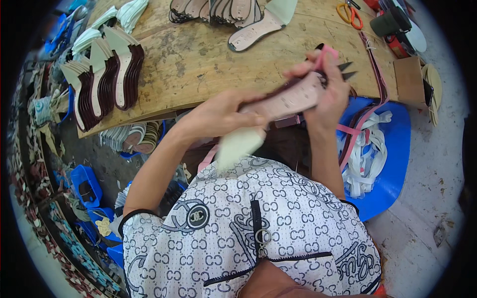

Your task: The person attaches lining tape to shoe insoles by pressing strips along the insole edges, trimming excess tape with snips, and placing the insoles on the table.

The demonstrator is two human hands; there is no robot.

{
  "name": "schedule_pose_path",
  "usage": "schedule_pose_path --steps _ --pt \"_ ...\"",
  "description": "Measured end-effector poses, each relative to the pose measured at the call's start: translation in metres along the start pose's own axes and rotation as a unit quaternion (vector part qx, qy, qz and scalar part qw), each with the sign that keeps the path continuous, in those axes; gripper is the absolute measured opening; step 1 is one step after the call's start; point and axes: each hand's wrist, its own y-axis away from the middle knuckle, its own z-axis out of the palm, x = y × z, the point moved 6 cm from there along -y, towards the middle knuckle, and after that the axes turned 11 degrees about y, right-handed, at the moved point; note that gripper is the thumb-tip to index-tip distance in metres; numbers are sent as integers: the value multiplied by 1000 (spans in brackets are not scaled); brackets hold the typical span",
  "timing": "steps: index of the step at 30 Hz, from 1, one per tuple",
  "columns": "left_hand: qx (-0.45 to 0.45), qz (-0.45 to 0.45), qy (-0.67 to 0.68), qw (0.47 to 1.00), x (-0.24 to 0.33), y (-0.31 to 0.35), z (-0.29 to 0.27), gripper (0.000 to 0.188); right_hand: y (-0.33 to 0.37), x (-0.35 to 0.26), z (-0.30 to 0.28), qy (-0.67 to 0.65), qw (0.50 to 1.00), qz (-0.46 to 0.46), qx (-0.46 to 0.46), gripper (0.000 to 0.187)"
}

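Note:
Across the table's near edge I hold a pinkish shoe insole (pixel 290 102) with a dark edge and a cream flap (pixel 241 148) at its lower left end. My left hand (pixel 223 113) is closed round the flap end, thumb on top. At the other end my right hand (pixel 329 92) is closed. From it stick out the open dark blades of small scissors (pixel 347 70); the handles are hidden in the palm. A bright pink strip (pixel 327 52) shows at its fingertips, by the insole's tip. Both hands and the insole are partly blurred.
Stacked insoles (pixel 102 74) stand at the table's left, with more insoles (pixel 258 32) at the far edge. Orange-handled scissors (pixel 355 17) lie far right. Pink and dark straps (pixel 380 84) hang over the right edge into a blue basin (pixel 397 164) holding white strips.

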Motion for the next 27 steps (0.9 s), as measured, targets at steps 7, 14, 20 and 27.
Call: schedule_pose_path --steps 7,14,20,27 --pt "130 169 -172 962 48 -12 -6 79 -22 -25 40 216 962 -85 -141 37" --pt "26 19 183 983 18 5 16 74 -34 -1 0 99 991 -11 -87 26" --pt "187 299 -239 905 43 6 -21 71 17 -23 -11 -5 997 27 -72 24" --pt "258 326 -90 905 46 -46 -12 63 43 -7 0 145 983 -108 32 13"
